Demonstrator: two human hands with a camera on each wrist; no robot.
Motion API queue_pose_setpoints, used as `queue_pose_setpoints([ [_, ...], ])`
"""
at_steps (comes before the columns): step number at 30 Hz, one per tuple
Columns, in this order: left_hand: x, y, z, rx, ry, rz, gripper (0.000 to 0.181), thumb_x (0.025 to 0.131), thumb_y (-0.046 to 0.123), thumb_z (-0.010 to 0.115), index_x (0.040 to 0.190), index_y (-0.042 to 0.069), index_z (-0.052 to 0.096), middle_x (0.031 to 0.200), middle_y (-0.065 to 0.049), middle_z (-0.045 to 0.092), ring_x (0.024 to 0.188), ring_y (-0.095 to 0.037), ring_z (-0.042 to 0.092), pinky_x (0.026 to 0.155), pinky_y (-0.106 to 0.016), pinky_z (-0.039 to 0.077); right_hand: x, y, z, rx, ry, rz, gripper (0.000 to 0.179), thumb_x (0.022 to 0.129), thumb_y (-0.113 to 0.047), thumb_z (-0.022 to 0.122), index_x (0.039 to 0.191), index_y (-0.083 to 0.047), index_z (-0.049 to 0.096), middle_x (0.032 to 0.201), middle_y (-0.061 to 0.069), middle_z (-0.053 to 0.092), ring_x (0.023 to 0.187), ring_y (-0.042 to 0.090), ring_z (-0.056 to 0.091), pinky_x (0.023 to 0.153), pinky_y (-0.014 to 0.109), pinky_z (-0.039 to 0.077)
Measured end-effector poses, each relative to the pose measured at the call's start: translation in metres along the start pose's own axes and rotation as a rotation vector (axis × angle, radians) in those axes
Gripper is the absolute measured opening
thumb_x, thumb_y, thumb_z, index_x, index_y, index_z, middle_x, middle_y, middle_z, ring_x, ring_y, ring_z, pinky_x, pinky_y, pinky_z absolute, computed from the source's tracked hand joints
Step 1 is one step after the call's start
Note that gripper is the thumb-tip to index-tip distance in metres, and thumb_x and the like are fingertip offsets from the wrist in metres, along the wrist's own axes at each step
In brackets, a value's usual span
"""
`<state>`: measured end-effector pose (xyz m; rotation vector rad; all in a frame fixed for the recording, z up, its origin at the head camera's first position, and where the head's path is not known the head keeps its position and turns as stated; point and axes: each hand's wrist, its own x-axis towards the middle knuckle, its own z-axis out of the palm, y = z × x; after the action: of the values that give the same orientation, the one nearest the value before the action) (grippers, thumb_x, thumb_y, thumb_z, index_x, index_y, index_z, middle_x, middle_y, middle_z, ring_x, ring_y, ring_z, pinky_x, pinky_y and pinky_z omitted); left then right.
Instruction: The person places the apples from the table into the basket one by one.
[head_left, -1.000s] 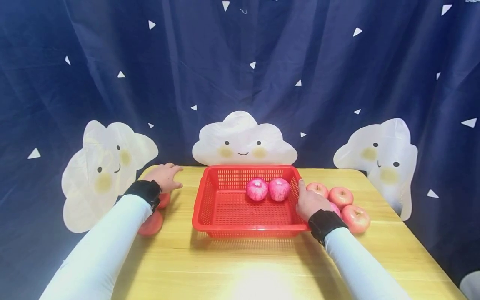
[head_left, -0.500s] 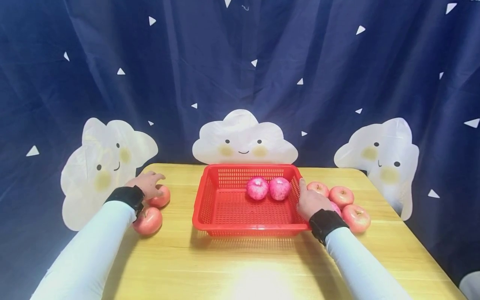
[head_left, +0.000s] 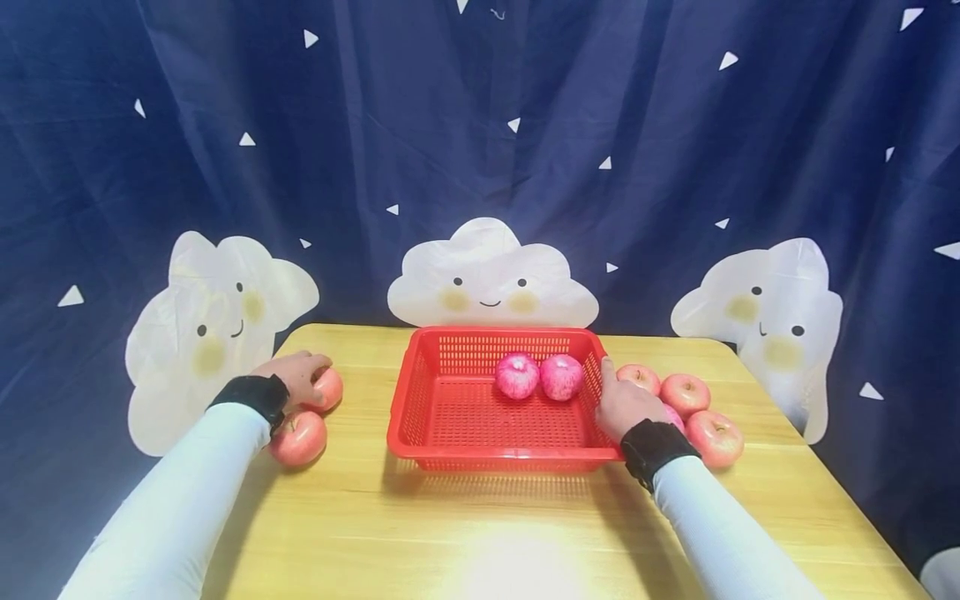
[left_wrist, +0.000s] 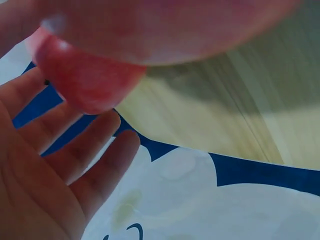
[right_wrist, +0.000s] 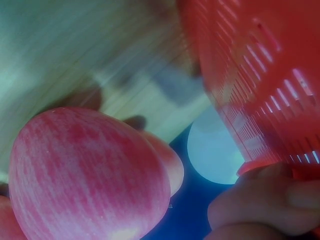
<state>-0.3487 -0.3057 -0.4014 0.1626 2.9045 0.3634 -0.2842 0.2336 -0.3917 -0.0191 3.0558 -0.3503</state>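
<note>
My left hand [head_left: 294,372] reaches over the farther of two apples on the left, a red apple [head_left: 331,388]. In the left wrist view its fingers [left_wrist: 97,150] extend fairly straight beside that apple, at least very near it. Closer to me sits a second apple [head_left: 299,439], which looms large at the top of the left wrist view. At the right, my right hand [head_left: 628,408] grips the side rim of a red plastic basket [head_left: 510,454], fingers curled at the edge in the right wrist view. Two pink-red apples [head_left: 517,376] lie inside the basket, toward its right back.
Right of the basket stand several apples [head_left: 686,392], partly behind my right hand; a striped one [right_wrist: 90,175] is close to the right wrist camera. Everything rests on a wooden table [head_left: 390,533]. A dark blue curtain [head_left: 480,100] with cloud faces hangs behind it.
My left hand has moved left and lowered onto the farther left apple, uncovering the nearer one. The right hand stays at the basket rim, and the basket keeps its place.
</note>
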Motion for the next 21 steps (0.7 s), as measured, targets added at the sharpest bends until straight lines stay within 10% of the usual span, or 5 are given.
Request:
queue_pose_setpoints([
  [21, -0.004, 0.017, -0.008, 0.033, 0.017, 0.08, 0.067, 0.077, 0.03, 0.085, 0.136, 0.01, 0.06, 0.122, -0.014, 0.065, 0.112, -0.038, 0.055, 0.1, -0.065, 0.04, -0.001, 0.001, 0.0, -0.018, 0.027, -0.033, 0.076, 0.099, -0.019, 0.056, 0.158, 0.004, 0.016, 0.114, 0.026, 0.067, 0.108, 0.042, 0.066, 0.089, 0.062, 0.053],
])
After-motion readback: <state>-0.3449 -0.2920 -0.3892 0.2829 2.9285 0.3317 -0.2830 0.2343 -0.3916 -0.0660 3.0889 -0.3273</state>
